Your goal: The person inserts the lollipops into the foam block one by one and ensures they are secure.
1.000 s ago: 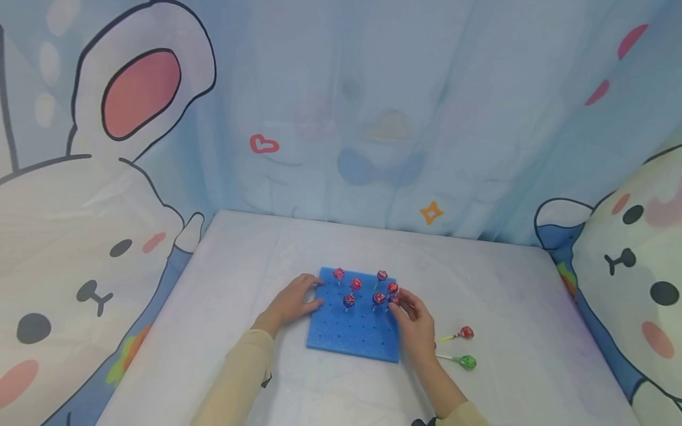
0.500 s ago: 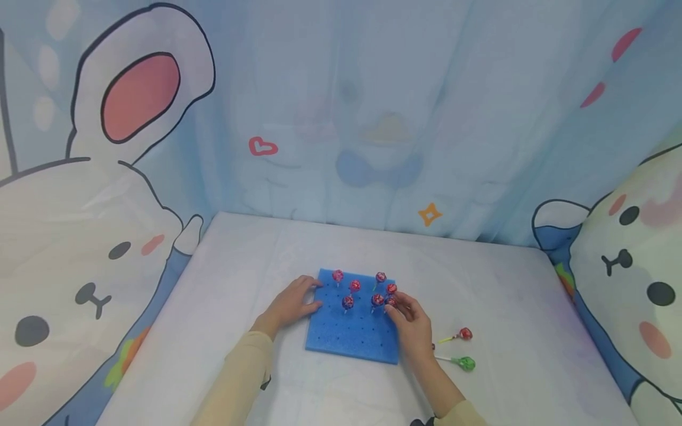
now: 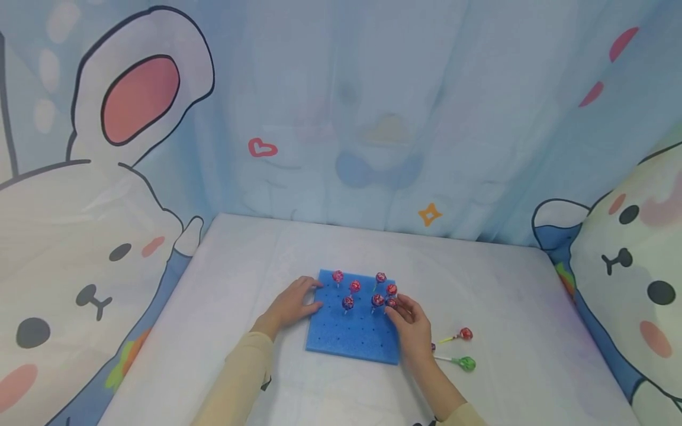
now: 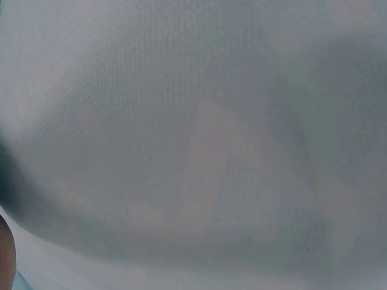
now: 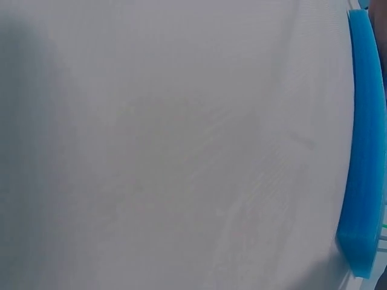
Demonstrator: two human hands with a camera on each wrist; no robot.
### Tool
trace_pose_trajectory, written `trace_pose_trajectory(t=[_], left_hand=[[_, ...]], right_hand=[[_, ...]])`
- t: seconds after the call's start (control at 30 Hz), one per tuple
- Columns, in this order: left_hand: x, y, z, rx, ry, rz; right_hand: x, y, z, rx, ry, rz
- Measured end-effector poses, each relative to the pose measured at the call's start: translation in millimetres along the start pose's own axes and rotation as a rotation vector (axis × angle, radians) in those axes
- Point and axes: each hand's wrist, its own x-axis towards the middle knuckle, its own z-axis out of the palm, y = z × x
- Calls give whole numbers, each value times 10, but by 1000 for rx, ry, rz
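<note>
A blue foam board (image 3: 346, 337) dotted with small holes lies on the table, and several lollipops in red and purple wrappers stand in its far half, such as one lollipop (image 3: 348, 303) near the middle. My left hand (image 3: 290, 303) rests along the board's left edge, fingers and thumb spread. At the right edge my right hand (image 3: 414, 325) pinches a dark red lollipop (image 3: 391, 302) between thumb and fingers; its stick is mostly hidden. The right wrist view shows the board's blue side (image 5: 363, 145) along its right border. Only blurred cloth fills most of the left wrist view.
To the right of my right hand lie a red lollipop (image 3: 466, 333) with a yellow stick and a green lollipop (image 3: 467, 363) with a white stick. Part of another dark lollipop shows beside the wrist. A printed curtain (image 3: 319, 195) hangs behind the white table (image 3: 266, 248).
Both hands stay nearly in place. A little more of the pinched lollipop's head shows now at my right fingertips. The view has shifted slightly.
</note>
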Motion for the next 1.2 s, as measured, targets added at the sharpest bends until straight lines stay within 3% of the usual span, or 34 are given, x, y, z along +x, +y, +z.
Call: trace_pose_trajectory(t=[0.4, 0.77, 0.93, 1.2], left_hand=[[-8, 2, -3, -2, 5, 7], [-7, -1, 14, 4, 5, 6], [-4, 4, 10, 10, 3, 3], [-2, 1, 13, 6, -1, -3]], right_hand=[[-35, 18, -282, -123, -30, -24], [-2, -109, -921, -406, -36, -154], [-7, -111, -1162, -525, 18, -141], [42, 60, -1348, -591, 138, -74]])
